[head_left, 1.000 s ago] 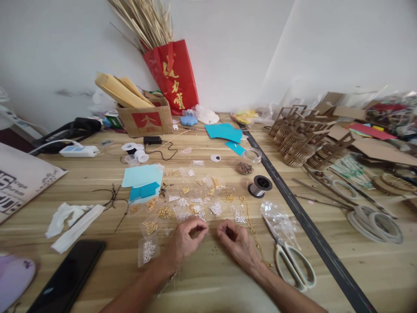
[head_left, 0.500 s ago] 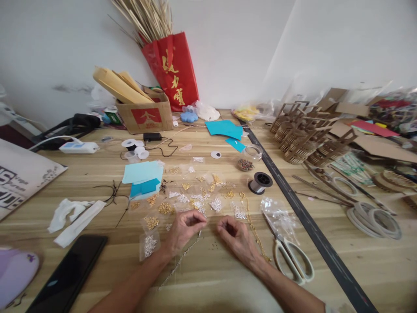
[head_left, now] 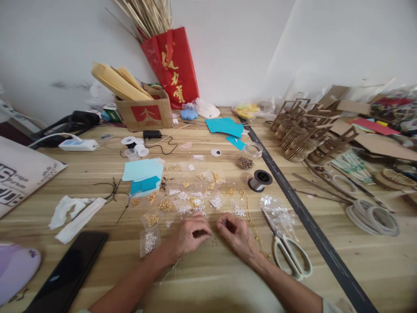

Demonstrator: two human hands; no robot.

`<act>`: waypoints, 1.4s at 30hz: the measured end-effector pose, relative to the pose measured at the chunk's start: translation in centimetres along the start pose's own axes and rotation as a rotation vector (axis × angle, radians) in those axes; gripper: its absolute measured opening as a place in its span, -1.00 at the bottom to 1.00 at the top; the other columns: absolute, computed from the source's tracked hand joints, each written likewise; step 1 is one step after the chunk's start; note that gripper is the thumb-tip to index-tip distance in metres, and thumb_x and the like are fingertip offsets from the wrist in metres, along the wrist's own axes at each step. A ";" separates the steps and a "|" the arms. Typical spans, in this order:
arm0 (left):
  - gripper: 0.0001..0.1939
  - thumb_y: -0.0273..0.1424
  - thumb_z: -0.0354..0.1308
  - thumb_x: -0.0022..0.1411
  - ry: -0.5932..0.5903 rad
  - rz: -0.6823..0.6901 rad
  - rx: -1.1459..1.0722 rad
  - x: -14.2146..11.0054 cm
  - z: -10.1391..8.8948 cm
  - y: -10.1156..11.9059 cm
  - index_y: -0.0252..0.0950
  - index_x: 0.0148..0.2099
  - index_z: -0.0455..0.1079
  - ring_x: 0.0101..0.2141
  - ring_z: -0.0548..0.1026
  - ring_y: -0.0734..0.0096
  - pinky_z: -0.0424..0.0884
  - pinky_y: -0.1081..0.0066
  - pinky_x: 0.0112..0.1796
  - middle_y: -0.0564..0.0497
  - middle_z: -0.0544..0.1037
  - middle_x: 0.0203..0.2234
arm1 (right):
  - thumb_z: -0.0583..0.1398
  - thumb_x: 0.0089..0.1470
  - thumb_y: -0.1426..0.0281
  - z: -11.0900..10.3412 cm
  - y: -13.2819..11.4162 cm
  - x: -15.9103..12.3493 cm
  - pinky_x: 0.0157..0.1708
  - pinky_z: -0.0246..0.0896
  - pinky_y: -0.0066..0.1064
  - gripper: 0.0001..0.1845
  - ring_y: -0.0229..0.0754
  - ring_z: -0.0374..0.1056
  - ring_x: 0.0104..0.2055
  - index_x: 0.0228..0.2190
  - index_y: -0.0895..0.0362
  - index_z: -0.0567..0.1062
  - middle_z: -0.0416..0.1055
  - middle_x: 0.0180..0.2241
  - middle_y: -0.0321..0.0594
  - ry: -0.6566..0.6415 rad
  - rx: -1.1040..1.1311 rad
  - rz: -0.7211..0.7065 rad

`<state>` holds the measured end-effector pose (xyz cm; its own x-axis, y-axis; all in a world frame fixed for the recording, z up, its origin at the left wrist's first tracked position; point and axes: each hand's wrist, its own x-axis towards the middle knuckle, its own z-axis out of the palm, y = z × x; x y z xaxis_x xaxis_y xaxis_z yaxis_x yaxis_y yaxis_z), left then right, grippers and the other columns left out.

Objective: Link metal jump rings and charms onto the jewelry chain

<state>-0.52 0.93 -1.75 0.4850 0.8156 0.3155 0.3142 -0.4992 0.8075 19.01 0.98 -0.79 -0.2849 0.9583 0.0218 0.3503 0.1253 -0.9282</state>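
Now the left hand (head_left: 193, 232) has dipped and turned inward, hiding the upper stretch of the silver chain (head_left: 168, 274) that showed a moment ago, so its link to the fingertips cannot be told. From the largest down: one wooden counter (head_left: 202, 293) carries one red bag (head_left: 186, 65), one cardboard box (head_left: 159, 116) and one black phone (head_left: 70, 269). Two hands work near the front, the right hand (head_left: 235, 234) just across from its partner; both have narrow pinches, and whether either grips anything cannot be told. One pair of scissors (head_left: 282, 239) and one wire spool (head_left: 259, 180) lie to the right. Two chains show: the silver one beside the left forearm, the gold chain (head_left: 249, 217) beside the right hand. Several tiny specks (head_left: 213, 242) between the hands are too small to count.
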 end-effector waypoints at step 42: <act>-0.81 -0.42 0.08 0.34 -0.267 0.151 0.376 -0.9 0.3 1.0 -0.28 -0.29 0.49 -0.22 0.37 0.29 0.31 0.32 -0.11 -0.01 0.47 -0.39 | 0.12 0.07 0.30 0.2 0.1 0.0 -0.55 0.05 -0.49 -0.78 -0.29 0.14 -0.55 -0.53 0.15 0.39 0.26 -0.60 -0.34 0.004 -0.013 -0.011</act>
<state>-0.43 -0.39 -1.41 0.7248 0.6470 0.2368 0.4734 -0.7174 0.5111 18.86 0.90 -0.94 -0.2849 0.9580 0.0333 0.3589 0.1388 -0.9230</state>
